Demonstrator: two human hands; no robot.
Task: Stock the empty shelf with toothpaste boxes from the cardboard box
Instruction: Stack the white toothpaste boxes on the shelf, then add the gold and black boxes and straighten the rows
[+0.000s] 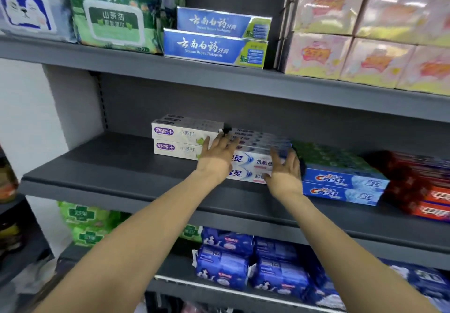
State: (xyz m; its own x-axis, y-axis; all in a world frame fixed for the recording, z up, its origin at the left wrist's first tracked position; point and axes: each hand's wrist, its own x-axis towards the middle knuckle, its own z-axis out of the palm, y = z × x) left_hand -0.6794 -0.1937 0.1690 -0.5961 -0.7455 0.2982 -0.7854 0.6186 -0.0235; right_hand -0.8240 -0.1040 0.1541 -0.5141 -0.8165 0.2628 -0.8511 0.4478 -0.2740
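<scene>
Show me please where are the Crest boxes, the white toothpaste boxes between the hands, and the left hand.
Crest boxes point(341, 187): head view, on the blue front face of the stacked pair.
White toothpaste boxes point(253, 164): head view, on the front face between both hands.
Left hand point(216, 156): head view, on its back.

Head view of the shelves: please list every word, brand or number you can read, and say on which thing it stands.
"Crest": two blue toothpaste boxes, middle shelf.
"Yunnan Baiyao Toothpaste": two blue-and-green toothpaste boxes, top shelf.
"舒客", "小苏打": two white toothpaste boxes with purple logo.
"抗敏": white-and-blue toothpaste boxes between both hands.
"山茶油", "80": green wet-wipe pack.
Red boxes, pink cartons and lower blue packs: too blurred to read.
</scene>
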